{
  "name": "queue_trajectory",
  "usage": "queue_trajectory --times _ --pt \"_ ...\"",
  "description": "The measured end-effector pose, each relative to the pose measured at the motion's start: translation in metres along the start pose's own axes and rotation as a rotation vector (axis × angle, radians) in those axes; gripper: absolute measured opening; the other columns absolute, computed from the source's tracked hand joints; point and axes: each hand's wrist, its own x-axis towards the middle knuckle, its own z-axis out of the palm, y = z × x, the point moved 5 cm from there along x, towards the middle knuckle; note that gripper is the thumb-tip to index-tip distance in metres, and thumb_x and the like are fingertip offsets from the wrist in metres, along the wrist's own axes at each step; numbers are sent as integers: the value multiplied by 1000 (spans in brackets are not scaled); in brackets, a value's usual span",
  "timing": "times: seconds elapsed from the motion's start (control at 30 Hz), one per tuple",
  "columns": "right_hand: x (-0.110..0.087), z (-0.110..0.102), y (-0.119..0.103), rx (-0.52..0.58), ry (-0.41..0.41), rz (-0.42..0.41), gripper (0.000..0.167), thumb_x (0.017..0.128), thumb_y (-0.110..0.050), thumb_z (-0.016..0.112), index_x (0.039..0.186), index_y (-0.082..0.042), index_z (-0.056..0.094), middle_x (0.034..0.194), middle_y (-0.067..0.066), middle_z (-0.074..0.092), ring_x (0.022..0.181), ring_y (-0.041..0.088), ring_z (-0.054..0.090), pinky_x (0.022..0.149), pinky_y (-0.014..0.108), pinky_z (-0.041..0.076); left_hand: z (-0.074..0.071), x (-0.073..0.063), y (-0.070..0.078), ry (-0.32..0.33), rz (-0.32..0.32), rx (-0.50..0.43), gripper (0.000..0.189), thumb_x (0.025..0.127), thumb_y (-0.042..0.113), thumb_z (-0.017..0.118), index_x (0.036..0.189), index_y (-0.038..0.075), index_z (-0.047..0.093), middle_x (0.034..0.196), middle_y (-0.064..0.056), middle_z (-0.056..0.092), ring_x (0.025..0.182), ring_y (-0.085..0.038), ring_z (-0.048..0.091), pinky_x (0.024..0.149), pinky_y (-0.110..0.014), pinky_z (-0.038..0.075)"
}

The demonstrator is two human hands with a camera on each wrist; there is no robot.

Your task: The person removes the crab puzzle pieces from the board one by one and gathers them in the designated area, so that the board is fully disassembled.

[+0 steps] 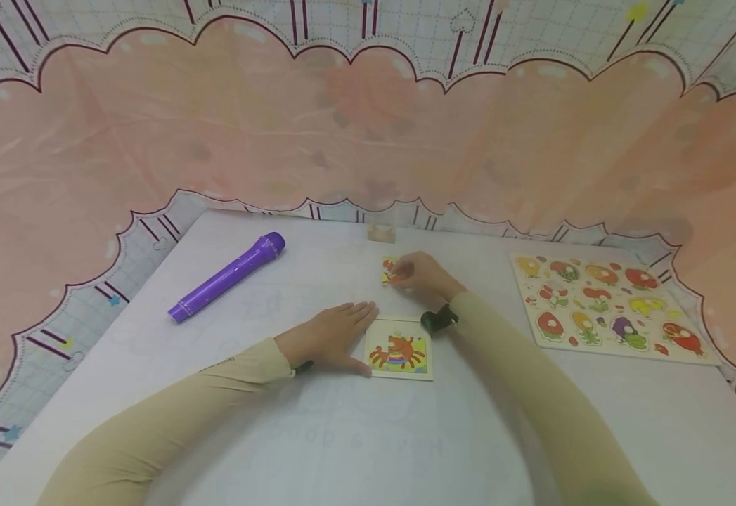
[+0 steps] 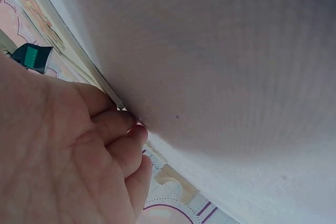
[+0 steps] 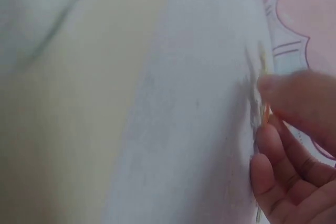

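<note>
A small square wooden puzzle board lies on the white table, showing an orange crab picture with a rainbow band on a yellow ground. My left hand rests flat at its left side, thumb by the near corner and fingers stretched along the far corner. Seen in the left wrist view, the fingertips touch down at the board's edge. Beyond the board, my right hand pinches a small red and yellow puzzle piece by its right side. Edge-on in the right wrist view, the piece is partly hidden by fingers.
A purple toy microphone lies at the left. To the right is a larger fruit puzzle board. A small beige block sits at the table's far edge, before a pink patterned cloth. Dark straps circle both wrists.
</note>
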Motion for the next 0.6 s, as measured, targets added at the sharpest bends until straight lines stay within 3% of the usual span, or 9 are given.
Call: queue_trajectory --times 0.33,0.6 --pt "4 0 5 -19 -25 97 33 81 -22 73 107 -3 66 108 14 67 101 26 62 95 37 50 0 0 1 -7 -12 10 109 76 75 51 150 4 15 158 -11 16 146 -23 18 121 -36 18" --pt "5 -1 1 -68 -42 102 32 81 -22 73 106 -2 66 107 15 67 102 27 61 96 38 49 1 1 0 -8 -12 4 109 76 75 51 150 4 15 158 -10 16 146 -23 18 121 -36 18"
